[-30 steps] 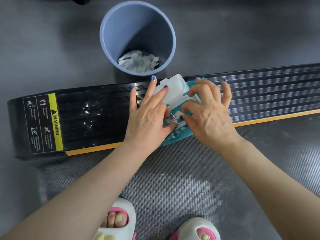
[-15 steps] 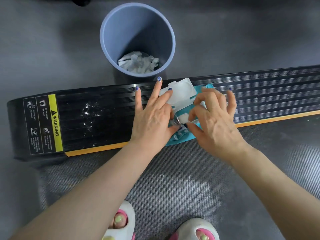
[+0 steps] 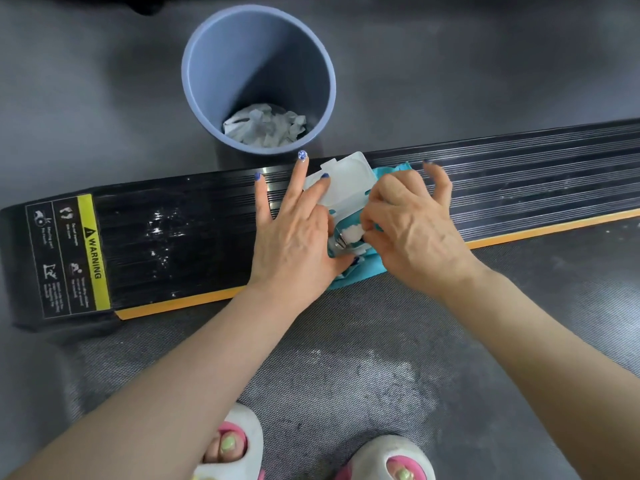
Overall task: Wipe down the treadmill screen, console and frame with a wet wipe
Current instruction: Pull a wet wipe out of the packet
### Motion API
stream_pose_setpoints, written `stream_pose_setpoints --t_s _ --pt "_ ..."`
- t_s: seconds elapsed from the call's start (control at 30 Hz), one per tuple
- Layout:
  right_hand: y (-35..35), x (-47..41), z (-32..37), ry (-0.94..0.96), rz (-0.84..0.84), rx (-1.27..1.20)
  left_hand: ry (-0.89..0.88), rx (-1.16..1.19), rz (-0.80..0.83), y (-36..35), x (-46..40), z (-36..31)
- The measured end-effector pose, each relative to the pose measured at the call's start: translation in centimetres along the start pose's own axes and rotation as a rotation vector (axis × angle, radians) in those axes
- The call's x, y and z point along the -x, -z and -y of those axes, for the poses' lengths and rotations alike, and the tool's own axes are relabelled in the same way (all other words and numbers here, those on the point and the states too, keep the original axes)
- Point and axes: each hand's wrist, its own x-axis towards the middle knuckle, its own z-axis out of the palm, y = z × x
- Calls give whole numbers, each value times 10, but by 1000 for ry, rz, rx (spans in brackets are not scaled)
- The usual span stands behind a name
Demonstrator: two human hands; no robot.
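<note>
A teal pack of wet wipes (image 3: 372,270) lies on the treadmill's black ribbed side rail (image 3: 519,188), its white flip lid (image 3: 349,181) standing open. My left hand (image 3: 294,233) presses flat on the pack's left side with straight fingers, fingertips on the lid. My right hand (image 3: 412,226) pinches the white wet wipe (image 3: 353,233) sticking out of the pack's opening between thumb and forefinger. Much of the pack is hidden under both hands.
A blue-grey bin (image 3: 258,81) with crumpled used wipes stands on the floor just behind the rail. A yellow warning label (image 3: 69,254) marks the rail's left end. The grey treadmill belt (image 3: 363,368) lies below, with my slippered feet (image 3: 228,445) on it.
My right hand has shifted a little and now pinches the tip of the wipe at the opening. My left hand stays pressed on the pack.
</note>
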Motion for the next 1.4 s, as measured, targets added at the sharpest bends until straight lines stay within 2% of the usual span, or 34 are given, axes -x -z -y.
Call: stream_pose_setpoints --t_s 0.1,0.3,0.47,0.6,0.8,1.13,1.23,1.4 --pt "3 6 6 -52 24 -146 -2 -8 -10 0 -2 -1" --pt "23 16 11 -109 32 -228 -49 73 -30 -2 -5 -2" --pt "27 15 10 -68 46 104 -74 48 -16 -1 -8 -2" --pt "21 5 8 45 20 218 -81 26 -17 -2 -9 -1" --pt "23 14 7 -34 21 -38 -83 50 -4 0 -10 -4" --pt "76 35 7 -94 -89 -90 -41 -37 201 4 -18 -7" --pt "81 34 0 -143 -141 -83 -108 50 131 6 -16 -2" --pt "78 33 0 -262 -192 -139 -119 152 131 22 -11 5"
